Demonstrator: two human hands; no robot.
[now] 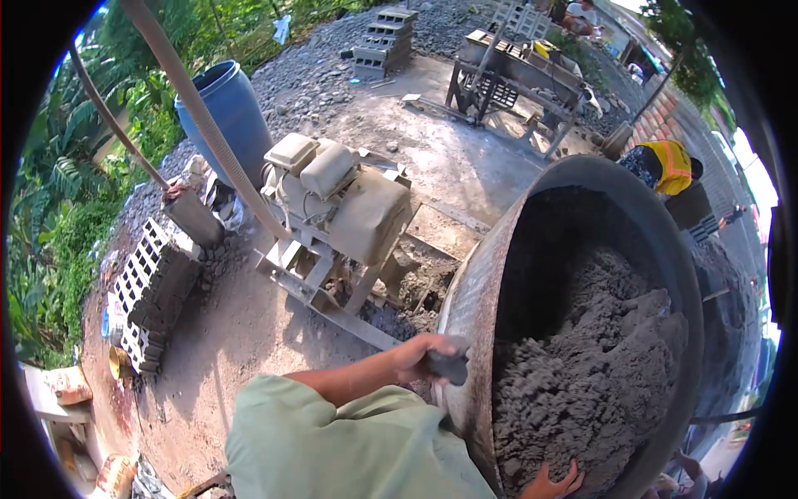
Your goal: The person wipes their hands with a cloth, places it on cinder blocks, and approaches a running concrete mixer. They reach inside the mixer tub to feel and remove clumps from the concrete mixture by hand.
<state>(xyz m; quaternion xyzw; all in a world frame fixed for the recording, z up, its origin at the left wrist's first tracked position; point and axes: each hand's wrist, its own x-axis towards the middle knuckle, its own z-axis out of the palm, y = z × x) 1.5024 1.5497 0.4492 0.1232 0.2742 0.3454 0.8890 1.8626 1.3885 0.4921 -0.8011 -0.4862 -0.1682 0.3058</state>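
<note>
A large round concrete mixer drum (475,333) tips toward me, its wide mouth facing right. Damp, crumbly grey concrete mix (590,366) fills its lower part; a patch of it looks blurred. My left hand (420,356) reaches across in front of my green shirt and is closed around a dark grey, rounded lump like a stone (449,361). That lump is up against or very close to the drum's outer wall. At the bottom edge, my right hand (552,484) has its fingers apart, at the mouth's near rim beside the mix. Its wrist is out of frame.
A dusty engine (332,191) on a metal frame stands left of the drum. Behind it is a blue barrel (224,108). Hollow concrete blocks (154,299) are stacked at left, more (384,41) farther back. A person in a yellow vest (669,166) bends beyond the drum.
</note>
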